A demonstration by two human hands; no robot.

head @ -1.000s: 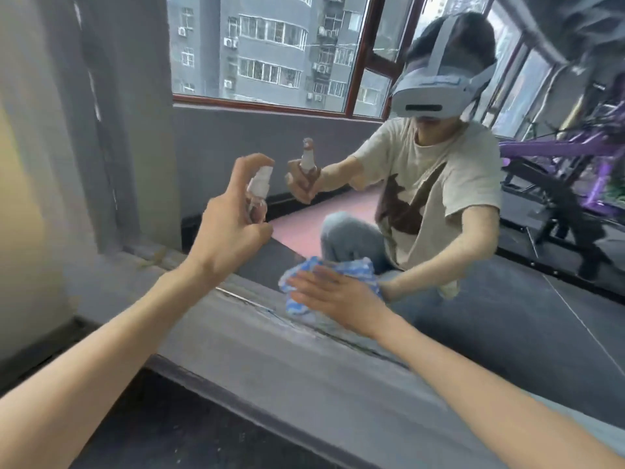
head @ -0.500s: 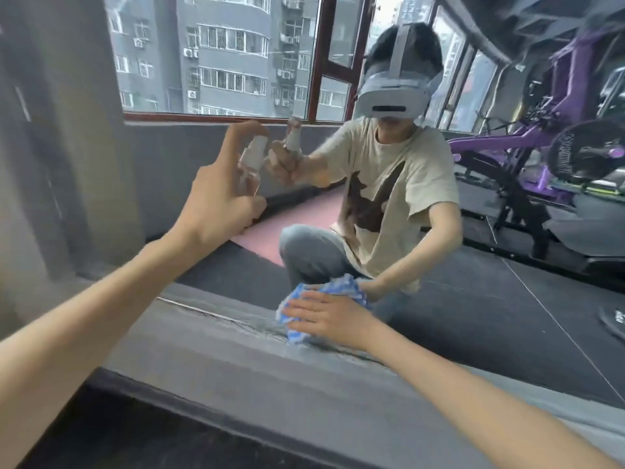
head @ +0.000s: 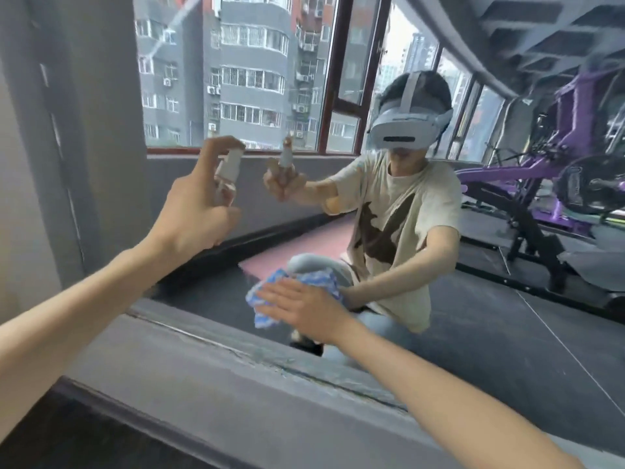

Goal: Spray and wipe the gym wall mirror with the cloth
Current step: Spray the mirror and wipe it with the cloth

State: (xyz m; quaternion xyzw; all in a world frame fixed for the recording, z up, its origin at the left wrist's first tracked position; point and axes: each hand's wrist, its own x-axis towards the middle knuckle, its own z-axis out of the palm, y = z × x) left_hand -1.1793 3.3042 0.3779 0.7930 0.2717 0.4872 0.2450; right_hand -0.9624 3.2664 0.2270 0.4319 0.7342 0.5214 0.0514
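Small white plastic spray bottle (head: pixel 228 170) is gripped in left hand (head: pixel 196 211), aimed at lower left of large wall mirror (head: pixel 507 316). Blue-white checked cloth (head: pixel 262 318) is pressed flat near mirror's bottom edge by right hand (head: pixel 304 309), fingers straight. Mist should be laid just above cloth, then wiped in overlapping strokes.

Spray bottle (head: pixel 227 174): small, white pump top over a clear body, roughly upright with a slight tilt. It is gripped in the left hand (head: pixel 196 211), forefinger curled over the pump, nozzle facing the glass.

Cloth (head: pixel 262 299): blue-and-white check, crumpled. It is pressed against the lower part of the mirror (head: pixel 473 316) under the flat, straight fingers of the right hand (head: pixel 304 309), a little above the mirror's bottom edge.

Mirror: large wall pane, upright. The bottle and cloth both show reflected in it.
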